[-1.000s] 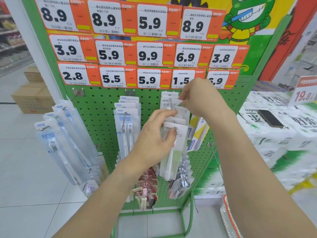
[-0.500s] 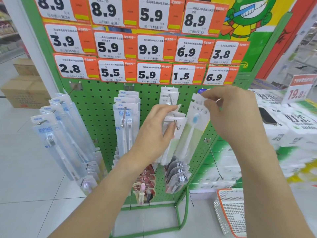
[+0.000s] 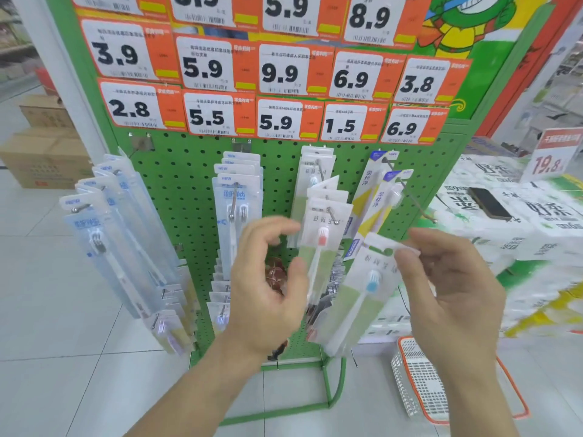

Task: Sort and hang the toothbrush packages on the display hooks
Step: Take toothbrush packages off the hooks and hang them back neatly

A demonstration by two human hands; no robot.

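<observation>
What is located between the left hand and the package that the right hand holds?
In the head view, between the left hand and the blue-brush package pinched by the right hand hangs the red-brush package on its hook.

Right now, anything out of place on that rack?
Yes: a black phone lies on the white tissue packs right of the green pegboard. A blue-brush toothbrush package is off its hook, tilted, pinched by the right hand.
</observation>
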